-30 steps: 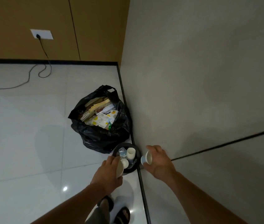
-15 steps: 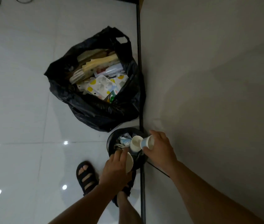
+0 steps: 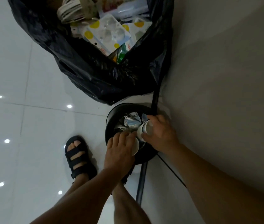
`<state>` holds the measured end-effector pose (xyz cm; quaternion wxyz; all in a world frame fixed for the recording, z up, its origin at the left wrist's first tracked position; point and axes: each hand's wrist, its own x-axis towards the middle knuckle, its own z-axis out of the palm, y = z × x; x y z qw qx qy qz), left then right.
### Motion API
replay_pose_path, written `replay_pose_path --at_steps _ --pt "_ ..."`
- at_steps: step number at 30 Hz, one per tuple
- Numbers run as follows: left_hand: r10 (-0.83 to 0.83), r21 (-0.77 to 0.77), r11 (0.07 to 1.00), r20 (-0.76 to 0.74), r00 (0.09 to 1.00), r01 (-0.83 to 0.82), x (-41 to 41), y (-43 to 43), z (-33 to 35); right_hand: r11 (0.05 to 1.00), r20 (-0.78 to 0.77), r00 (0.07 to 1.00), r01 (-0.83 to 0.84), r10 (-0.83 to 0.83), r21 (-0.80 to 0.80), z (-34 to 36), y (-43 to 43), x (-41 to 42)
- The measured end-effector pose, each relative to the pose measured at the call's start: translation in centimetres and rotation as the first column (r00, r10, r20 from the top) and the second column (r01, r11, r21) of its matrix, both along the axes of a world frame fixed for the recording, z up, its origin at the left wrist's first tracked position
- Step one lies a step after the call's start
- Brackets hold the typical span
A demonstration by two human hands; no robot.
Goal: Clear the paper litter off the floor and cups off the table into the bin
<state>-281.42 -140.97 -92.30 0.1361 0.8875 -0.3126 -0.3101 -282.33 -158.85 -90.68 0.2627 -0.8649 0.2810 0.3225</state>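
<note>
A round black bin [image 3: 112, 117] stands on the floor against the wall, with crumpled paper and wrappers [image 3: 130, 122] inside. My left hand [image 3: 120, 151] hovers over the bin's near rim and grips a white paper cup [image 3: 135, 146], whose open mouth shows under my fingers. My right hand [image 3: 162, 135] holds a second white paper cup [image 3: 145, 129] tilted on its side above the bin's right half. The two cups nearly touch.
A big black rubbish bag [image 3: 99, 73] full of packaging sits just beyond the bin. A grey wall [image 3: 225, 78] rises on the right, with a dark skirting strip [image 3: 141, 183] at its foot. My sandalled foot [image 3: 78, 157] stands on the glossy white tiles left of the bin.
My head has dropped closer, so the bin and bag fill more of the view. Both hands have come lower over the bin's mouth, each still holding its cup.
</note>
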Motion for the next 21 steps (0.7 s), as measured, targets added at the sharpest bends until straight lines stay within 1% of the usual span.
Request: replay_pose_path --at_steps 3,5,8,11,13,15,18,21 --pt "-0.014 0.039 0.999 0.02 1.0 0.013 0.4 -0.3 -1.2 0.981 0.093 0.979 -0.174 0.182 -0.087 -0.9 0.9 -1.0" --pt "-0.075 0.079 0.994 0.043 0.996 0.072 0.4 -0.2 -1.8 0.958 0.081 0.958 -0.266 0.275 -0.108 -1.2 1.3 -1.8" --pt "-0.157 0.151 0.977 0.032 0.987 0.15 0.9 0.1 -2.4 0.943 0.0 0.946 -0.323 0.325 -0.082 -1.5 1.7 -3.0" --pt "-0.203 0.207 0.959 0.011 0.979 0.196 1.9 0.4 -2.9 0.949 -0.062 0.95 -0.31 0.307 -0.054 -1.2 1.8 -3.3" --pt "-0.239 0.231 0.944 -0.011 0.971 0.235 2.2 0.8 -2.5 0.959 -0.078 0.957 -0.283 0.28 -0.03 -0.4 1.8 -3.1" --pt "-0.256 0.221 0.941 -0.036 0.966 0.257 2.2 1.6 -1.5 0.968 -0.084 0.965 -0.249 0.247 -0.018 0.9 1.8 -2.9" --pt "-0.256 0.195 0.944 -0.075 0.964 0.266 3.2 2.8 1.7 0.983 -0.067 0.982 -0.179 0.176 -0.029 4.3 2.1 -2.3" --pt "-0.219 0.154 0.963 -0.027 0.975 0.221 4.4 4.2 6.3 0.989 -0.044 0.99 -0.133 0.131 -0.063 8.5 3.2 -2.2"
